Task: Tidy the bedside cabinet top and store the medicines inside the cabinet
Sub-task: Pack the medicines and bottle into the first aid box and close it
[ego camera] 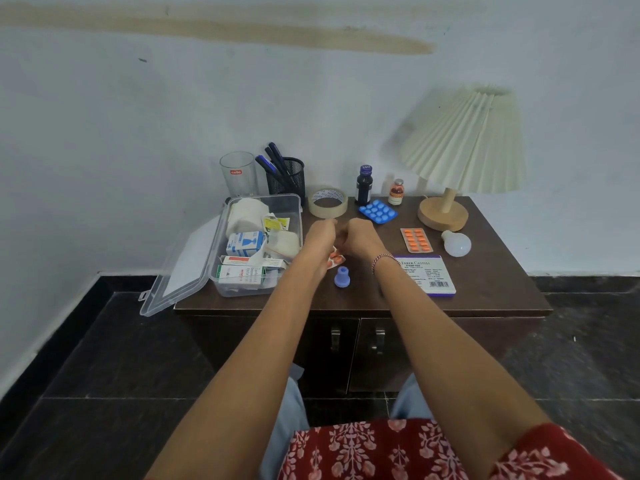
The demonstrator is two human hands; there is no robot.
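Both hands meet over the middle of the dark brown cabinet top [485,282]. My left hand [320,237] holds a strip of orange tablets [335,258], seen just below its wrist. My right hand [360,239] is curled beside it, knuckles up; I cannot tell what it holds. An open clear plastic box [294,206] at the left holds medicine cartons and bandage rolls. A blue blister pack [378,212], an orange blister pack [416,240], a dark bottle [364,185] and a small vial [396,192] lie further back and right.
A tape roll [327,201], glass [238,173], pen holder [285,176], lamp [446,202], light bulb [457,243], stamp pad box [429,275] and small blue cap [342,277] share the top. Two closed cabinet doors with handles [379,341] face me. The box lid [180,271] overhangs the left edge.
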